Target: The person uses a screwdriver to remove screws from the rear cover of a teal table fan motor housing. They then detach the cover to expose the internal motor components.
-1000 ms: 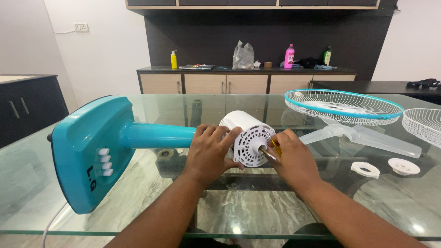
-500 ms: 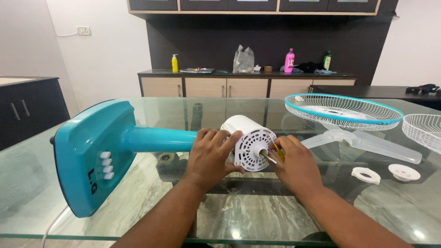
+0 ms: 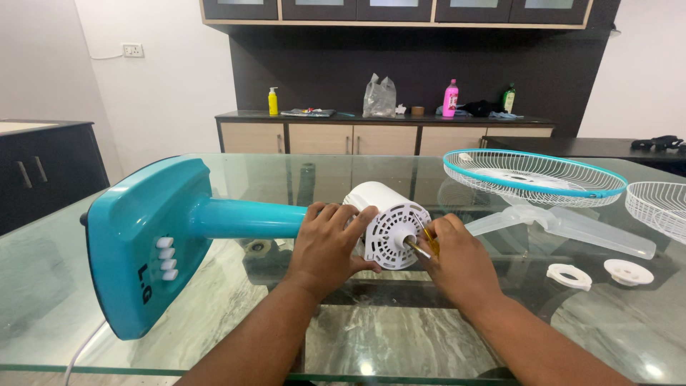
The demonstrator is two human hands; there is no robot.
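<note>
fan lay on its side on the glass table (image 3: 371,336). teal base (image 3: 143,243) sat at the left, teal neck (image 3: 246,218) ran right into the white motor housing (image 3: 386,221), vented face turned toward the camera, metal shaft (image 3: 418,247) sticking out of its centre.

left hand (image 3: 325,246) was wrapped over the left side of the housing, fingers curled across the top, thumb along the lower edge. firm grip, no gap visible.

right hand (image 3: 457,257) was closed around a screwdriver (image 3: 429,239) with a yellow handle. only a sliver of handle and a thin blade showed above the knuckles, blade angled up-left onto the housing face, just beside the shaft. couldn't tell exactly what the tip sat on.

rest of the fan parts lay to the right, well apart from both hands: teal-rimmed wire grille (image 3: 536,175) lying flat, translucent blade (image 3: 564,225) under and in front of it, second white grille (image 3: 661,204) at the right edge, two white plastic rings (image 3: 569,276), (image 3: 628,271) near the front.

sideboard (image 3: 386,132) against the back wall carried a yellow bottle (image 3: 273,101), a pink bottle (image 3: 449,97) and a clear bag (image 3: 379,93).
</note>
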